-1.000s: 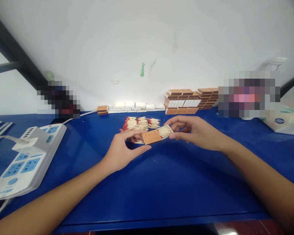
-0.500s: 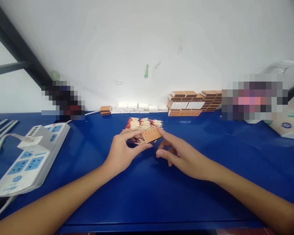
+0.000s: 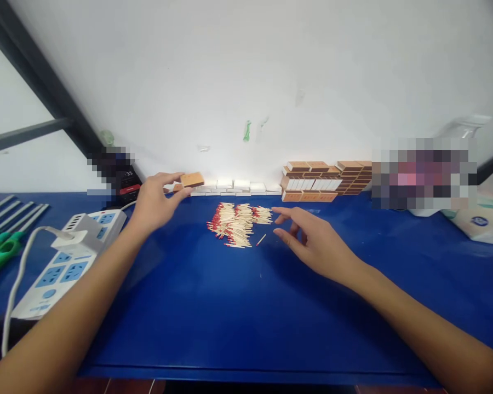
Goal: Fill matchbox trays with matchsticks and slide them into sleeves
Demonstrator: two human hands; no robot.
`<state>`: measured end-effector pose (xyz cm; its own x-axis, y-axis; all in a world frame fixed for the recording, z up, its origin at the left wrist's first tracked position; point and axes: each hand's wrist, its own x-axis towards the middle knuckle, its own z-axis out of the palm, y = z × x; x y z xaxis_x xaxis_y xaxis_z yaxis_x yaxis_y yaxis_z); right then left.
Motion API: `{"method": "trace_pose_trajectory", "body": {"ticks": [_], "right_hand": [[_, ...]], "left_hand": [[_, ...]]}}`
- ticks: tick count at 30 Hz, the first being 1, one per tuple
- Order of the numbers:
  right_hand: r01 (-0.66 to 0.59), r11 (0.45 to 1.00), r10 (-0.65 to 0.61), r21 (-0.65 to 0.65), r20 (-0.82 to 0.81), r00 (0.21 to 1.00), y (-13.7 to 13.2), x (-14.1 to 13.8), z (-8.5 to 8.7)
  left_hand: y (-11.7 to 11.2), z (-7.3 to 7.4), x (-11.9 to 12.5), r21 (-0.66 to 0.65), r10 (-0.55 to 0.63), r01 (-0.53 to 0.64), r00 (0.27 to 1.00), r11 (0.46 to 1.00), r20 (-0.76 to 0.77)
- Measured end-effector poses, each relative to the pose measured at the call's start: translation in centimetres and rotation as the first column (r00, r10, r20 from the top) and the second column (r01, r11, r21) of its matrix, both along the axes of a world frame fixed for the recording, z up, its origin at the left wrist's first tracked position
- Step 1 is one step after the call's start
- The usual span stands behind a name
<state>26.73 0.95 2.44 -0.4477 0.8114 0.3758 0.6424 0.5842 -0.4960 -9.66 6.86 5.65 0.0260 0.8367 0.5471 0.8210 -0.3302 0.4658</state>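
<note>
Between the thumb and fingers of my left hand [image 3: 158,200] is a brown matchbox [image 3: 192,179], held at the back left beside a row of white matchbox trays [image 3: 241,186]. Part of another brown box shows beneath it, mostly covered by my fingers. My right hand [image 3: 306,238] hovers over the table with its fingers apart and nothing in them. Just left of it lies a heap of red-tipped matches [image 3: 236,224]. One loose match [image 3: 261,239] rests apart from the heap, near my right fingertips.
Stacked brown matchboxes [image 3: 312,196] stand against the wall at the back right. A white power strip [image 3: 72,268] with a plugged-in cable lies at left, next to green-handled scissors [image 3: 4,254]. A plastic packet [image 3: 482,213] sits at far right on the blue table [image 3: 246,328].
My left hand has carried the matchbox from above the matches to the back left. My right hand has let go of the box and moved slightly right, uncovering the heap.
</note>
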Motion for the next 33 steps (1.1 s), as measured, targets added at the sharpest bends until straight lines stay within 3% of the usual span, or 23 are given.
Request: {"method": "trace_pose_trajectory", "body": {"ticks": [3, 8, 21, 33], "right_hand": [[0.003, 1.0, -0.004, 0.03, 0.021, 1.0, 0.6, 0.6, 0.0], [0.007, 0.999, -0.007, 0.052, -0.003, 1.0, 1.3, 1.0, -0.9], [0.009, 1.0, -0.009, 0.008, 0.031, 0.999, 1.7, 0.9, -1.2], [0.002, 1.0, -0.002, 0.001, 0.023, 1.0, 1.7, 1.0, -1.0]], "left_hand": [[2.8, -0.8, -3.4, -0.122, 0.19, -0.201, 0.977, 0.972, -0.099], [4.9, -2.8, -4.0, -0.124, 0.223, -0.241, 0.964, 0.963, -0.145], [4.8, -4.1, -3.5, -0.166, 0.31, -0.334, 0.938, 0.928, -0.154], [4.5, -4.1, -3.7, -0.092, 0.318, -0.352, 0.91, 0.931, -0.265]]}}
